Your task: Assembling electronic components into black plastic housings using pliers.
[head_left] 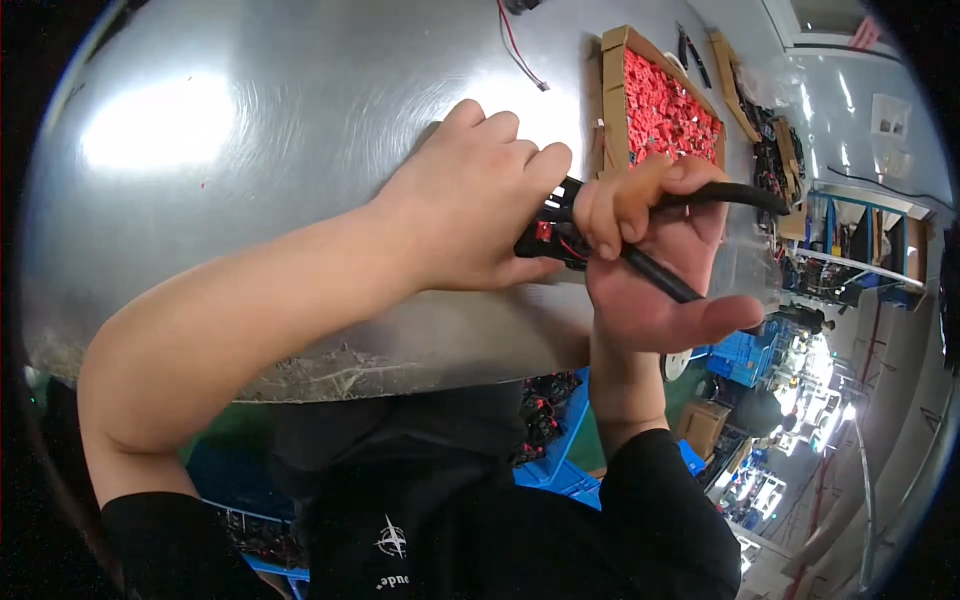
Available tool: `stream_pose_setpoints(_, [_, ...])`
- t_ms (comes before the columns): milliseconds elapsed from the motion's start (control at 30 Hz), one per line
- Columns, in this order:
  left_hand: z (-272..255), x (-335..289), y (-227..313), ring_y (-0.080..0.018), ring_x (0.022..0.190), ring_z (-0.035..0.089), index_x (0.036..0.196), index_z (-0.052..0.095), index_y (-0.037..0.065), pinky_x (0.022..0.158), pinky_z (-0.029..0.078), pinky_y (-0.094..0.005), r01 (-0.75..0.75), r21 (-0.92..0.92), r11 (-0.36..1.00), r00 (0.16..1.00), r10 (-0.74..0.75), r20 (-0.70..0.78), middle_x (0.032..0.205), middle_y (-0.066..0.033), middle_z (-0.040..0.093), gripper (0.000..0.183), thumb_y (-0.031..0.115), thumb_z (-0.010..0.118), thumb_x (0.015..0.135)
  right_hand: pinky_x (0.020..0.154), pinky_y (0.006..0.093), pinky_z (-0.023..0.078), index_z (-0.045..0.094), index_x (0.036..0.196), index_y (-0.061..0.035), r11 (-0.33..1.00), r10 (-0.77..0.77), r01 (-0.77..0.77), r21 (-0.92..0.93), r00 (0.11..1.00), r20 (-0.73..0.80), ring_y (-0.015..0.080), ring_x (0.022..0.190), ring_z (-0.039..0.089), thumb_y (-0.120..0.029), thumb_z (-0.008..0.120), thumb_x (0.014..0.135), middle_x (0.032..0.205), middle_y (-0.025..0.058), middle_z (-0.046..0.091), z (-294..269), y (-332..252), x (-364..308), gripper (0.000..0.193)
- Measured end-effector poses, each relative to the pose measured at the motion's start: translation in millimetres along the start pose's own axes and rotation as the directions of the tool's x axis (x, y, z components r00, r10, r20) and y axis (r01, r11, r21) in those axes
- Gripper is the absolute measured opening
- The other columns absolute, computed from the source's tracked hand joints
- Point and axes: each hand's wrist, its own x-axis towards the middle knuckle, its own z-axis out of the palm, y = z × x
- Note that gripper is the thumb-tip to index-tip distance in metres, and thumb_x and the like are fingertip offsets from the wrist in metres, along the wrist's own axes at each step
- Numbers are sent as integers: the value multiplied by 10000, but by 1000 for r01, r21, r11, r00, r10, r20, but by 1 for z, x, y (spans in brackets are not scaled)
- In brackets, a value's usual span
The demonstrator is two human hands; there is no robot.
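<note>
My left hand [490, 185] is closed on a small black plastic assembly [533, 243], which has a red connector [544, 231] and a thin red wire. It holds this piece low over the metal tabletop. Beside it, my right hand [650, 235] is turned palm up, its fingers curled around a pair of black-handled pliers [745, 194]. The two handles spread apart, one past the fingers and one across the palm, with the thumb stretched out. Whatever head the pliers have is hidden between the hands, at the assembly.
A cardboard tray [613, 75] full of red connectors stands beyond my right hand. Past it lie a black pen-like tool [697, 60] and another cardboard box [735, 85]. A red-and-black wire lead [523, 62] lies at the back. Blue crates [568, 475] with dark parts sit below the table edge.
</note>
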Motion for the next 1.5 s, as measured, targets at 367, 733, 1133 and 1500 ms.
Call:
stream_pose_setpoints(367, [3, 3, 0, -278, 910, 681, 1050, 591, 72, 895, 439, -417, -8, 34, 999, 999, 9, -32, 829, -89, 731, 646, 585, 859, 761, 645, 336, 351, 471, 1138, -89, 999, -12, 13, -41, 1000, 21, 142, 633, 405, -928, 507, 872, 803, 35, 420, -3, 6, -6, 881])
stream_pose_setpoints(733, [-14, 2, 7, -267, 826, 708, 976, 618, 55, 886, 423, -388, 80, 202, 976, 973, -120, 195, 716, -88, 720, 636, 640, 785, 791, 564, 343, 382, 431, 988, -107, 951, -164, 200, -235, 973, 165, 149, 545, 397, -887, 413, 935, 694, 19, 405, 12, 17, -18, 782])
stream_pose_setpoints(1133, [-20, 7, 10, -311, 781, 658, 987, 657, 35, 883, 425, -453, 38, 178, 983, 993, -57, 99, 770, -113, 669, 669, 643, 812, 754, 941, 461, 509, 570, 1220, -71, 504, -102, 385, -773, 915, 390, 347, 1196, 637, -473, 942, 746, 1314, 195, 644, -91, -26, 9, 724])
stream_pose_setpoints(1500, [-46, -15, 54, -328, 763, 548, 1201, 660, -16, 799, 393, -473, -421, 102, 901, 906, 423, 11, 816, -114, 581, 881, 743, 729, 761, 995, 474, 513, 588, 1088, -65, 259, 15, 227, -939, 971, 239, 403, 1195, 620, -232, 850, 790, 1390, 209, 601, -59, -102, -157, 430])
